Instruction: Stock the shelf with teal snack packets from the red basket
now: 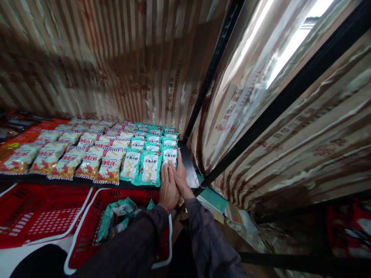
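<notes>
A teal-and-white snack packet [169, 155] stands at the front right end of rows of similar packets on a black shelf [189, 164]. My left hand [169, 190] lies against its lower front, fingers straight and close together. On the packet's right edge is my right hand [181, 177], its fingers along the side and the thumb across the front, holding it. The packet's bottom is hidden behind both hands. Directly to the left stand more teal packets, among them a front one [150, 168] close to my left fingers.
Cream-and-orange snack bags [108, 166] fill the shelf further left. Below it, a red basket [84, 247] holds loose teal packets [116, 216], beside another red basket [43, 216]. A black post [214, 73] rises at the right, before striped sheeting [116, 58]. Papers [213, 200] lie lower right.
</notes>
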Motion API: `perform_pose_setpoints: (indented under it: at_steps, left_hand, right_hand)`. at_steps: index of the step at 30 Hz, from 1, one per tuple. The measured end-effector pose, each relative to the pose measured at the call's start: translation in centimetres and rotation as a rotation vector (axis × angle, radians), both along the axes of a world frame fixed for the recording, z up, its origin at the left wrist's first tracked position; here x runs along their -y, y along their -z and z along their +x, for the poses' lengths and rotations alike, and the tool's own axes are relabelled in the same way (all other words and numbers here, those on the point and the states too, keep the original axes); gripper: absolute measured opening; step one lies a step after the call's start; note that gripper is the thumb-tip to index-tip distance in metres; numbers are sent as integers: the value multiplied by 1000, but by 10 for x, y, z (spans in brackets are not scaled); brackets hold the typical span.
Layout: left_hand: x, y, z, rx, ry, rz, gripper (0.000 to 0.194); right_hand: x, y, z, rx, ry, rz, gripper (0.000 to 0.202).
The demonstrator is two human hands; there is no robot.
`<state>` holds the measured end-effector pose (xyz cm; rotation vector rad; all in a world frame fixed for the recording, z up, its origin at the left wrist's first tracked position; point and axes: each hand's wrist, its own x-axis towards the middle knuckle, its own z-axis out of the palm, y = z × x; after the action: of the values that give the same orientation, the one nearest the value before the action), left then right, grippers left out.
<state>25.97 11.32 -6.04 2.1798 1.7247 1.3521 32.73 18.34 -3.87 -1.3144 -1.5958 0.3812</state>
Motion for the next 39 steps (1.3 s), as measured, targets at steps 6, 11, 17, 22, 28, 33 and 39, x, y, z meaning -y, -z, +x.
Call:
perform_pose_setpoints:
  at_steps: [6, 11, 17, 22, 28, 33, 39]
  left_hand:
    - [9, -7, -3, -22, 20, 6, 70]
    - [12, -6, -6, -11, 42, -33, 72]
    - [29, -9, -15, 24, 139, -61, 60]
    - [70, -5, -44, 57, 251, -73, 58]
    - [120, 29, -102, 87, 260, -207, 54]
    - [133, 59, -145, 73, 18, -642, 39]
    - [126, 87, -194, 201, -230, -996, 32]
  right_hand:
    - [2, 6, 4, -18, -26, -20, 69]
    - [7, 5, 3, -6, -8, 4, 70]
    - [29, -7, -3, 19, 118, 118, 58]
    - [82, -12, -23, 2, 111, 186, 40]
    - [150, 26, -71, 25, -114, 122, 32]
    - [166, 90, -117, 55, -211, -177, 36]
    - [173, 137, -154, 152, -216, -689, 37]
